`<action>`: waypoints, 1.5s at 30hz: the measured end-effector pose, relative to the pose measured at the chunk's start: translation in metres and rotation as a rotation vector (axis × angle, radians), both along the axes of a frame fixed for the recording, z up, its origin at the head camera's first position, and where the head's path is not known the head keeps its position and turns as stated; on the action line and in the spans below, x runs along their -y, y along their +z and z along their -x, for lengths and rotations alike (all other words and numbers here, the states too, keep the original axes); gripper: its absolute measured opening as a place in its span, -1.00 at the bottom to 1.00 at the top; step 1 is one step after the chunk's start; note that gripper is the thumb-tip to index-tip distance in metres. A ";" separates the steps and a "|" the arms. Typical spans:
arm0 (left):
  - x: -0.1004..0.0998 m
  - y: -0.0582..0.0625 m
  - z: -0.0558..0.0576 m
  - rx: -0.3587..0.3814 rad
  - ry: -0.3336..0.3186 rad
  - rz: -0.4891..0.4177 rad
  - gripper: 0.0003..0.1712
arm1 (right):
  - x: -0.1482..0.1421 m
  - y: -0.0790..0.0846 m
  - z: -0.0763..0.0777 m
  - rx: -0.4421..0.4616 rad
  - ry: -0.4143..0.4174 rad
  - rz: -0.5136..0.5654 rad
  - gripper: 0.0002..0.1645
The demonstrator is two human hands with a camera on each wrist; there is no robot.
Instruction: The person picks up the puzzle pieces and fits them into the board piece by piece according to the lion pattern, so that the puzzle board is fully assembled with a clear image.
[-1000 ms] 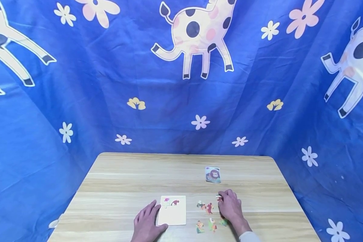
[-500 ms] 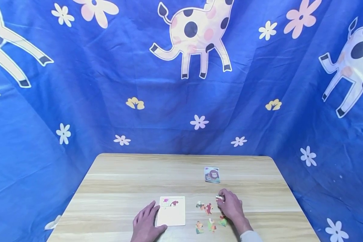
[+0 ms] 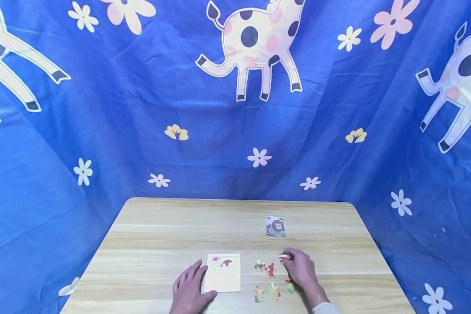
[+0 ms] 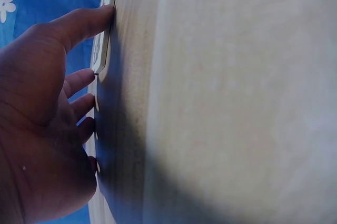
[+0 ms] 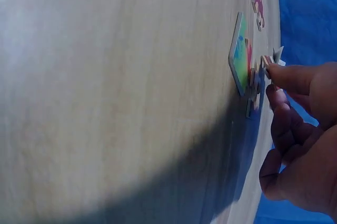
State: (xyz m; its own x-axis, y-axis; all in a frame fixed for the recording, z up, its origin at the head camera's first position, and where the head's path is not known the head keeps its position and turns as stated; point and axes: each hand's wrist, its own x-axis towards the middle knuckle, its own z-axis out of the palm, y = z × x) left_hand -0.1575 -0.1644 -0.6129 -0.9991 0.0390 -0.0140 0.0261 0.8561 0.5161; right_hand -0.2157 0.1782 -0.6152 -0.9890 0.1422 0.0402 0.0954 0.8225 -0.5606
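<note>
A square cream puzzle board [image 3: 227,281] lies on the table, with pink and dark-red picture parts along its top. My left hand [image 3: 190,288] rests at its left side, index fingertip by the left edge and thumb at the near-left corner; in the left wrist view the thumb [image 4: 87,26] reaches the board's rim. To the right, my right hand [image 3: 301,267] pinches a white-and-dark-red jigsaw piece [image 3: 283,257] between thumb and fingers, close over the table. A green piece [image 3: 288,286] lies below that wrist; in the right wrist view it stands large in front [image 5: 239,58].
Several jigsaw pieces lie between board and right hand, among them a dark-red one [image 3: 271,270], an orange-green one [image 3: 258,295] and a green-orange one [image 3: 274,291]. A lion picture card [image 3: 275,226] lies farther back. Blue printed cloth [image 3: 220,131] surrounds the wooden table [image 3: 172,226].
The right hand shifts slightly and its pinched piece tilts a little between the fingers. The green piece below the wrist shows more. The left hand stays at the board.
</note>
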 end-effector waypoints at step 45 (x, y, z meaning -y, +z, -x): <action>-0.001 0.003 -0.001 -0.010 -0.013 -0.006 -0.09 | 0.031 -0.003 -0.003 -0.042 0.174 0.217 -0.57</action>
